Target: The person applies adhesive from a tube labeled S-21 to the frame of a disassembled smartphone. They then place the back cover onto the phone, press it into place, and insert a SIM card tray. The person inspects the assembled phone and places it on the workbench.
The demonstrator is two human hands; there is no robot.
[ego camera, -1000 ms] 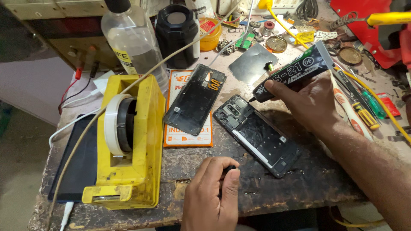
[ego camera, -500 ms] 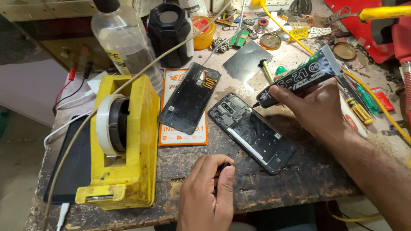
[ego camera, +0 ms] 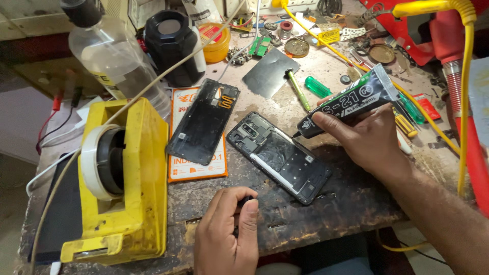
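My right hand [ego camera: 369,140] grips a black glue tube [ego camera: 346,108] with its thin tip pointing down at the right edge of an opened black phone frame [ego camera: 279,157] lying on the worn bench. My left hand [ego camera: 226,237] rests at the bench's near edge, fingers curled around a small dark object, likely a cap [ego camera: 245,200]. A black phone back cover [ego camera: 204,121] lies on an orange and white card [ego camera: 196,168] left of the frame.
A yellow tape dispenser [ego camera: 127,188] stands at the left. A clear plastic bottle [ego camera: 109,56] and a black container [ego camera: 173,46] stand behind it. Screwdrivers [ego camera: 318,87], a dark metal sheet [ego camera: 270,71], small parts and yellow cables [ego camera: 463,91] crowd the far and right side.
The glue tube's tip has shifted from the frame's top camera end to its right edge. My left hand has stayed at the bench edge. The view has shifted slightly.
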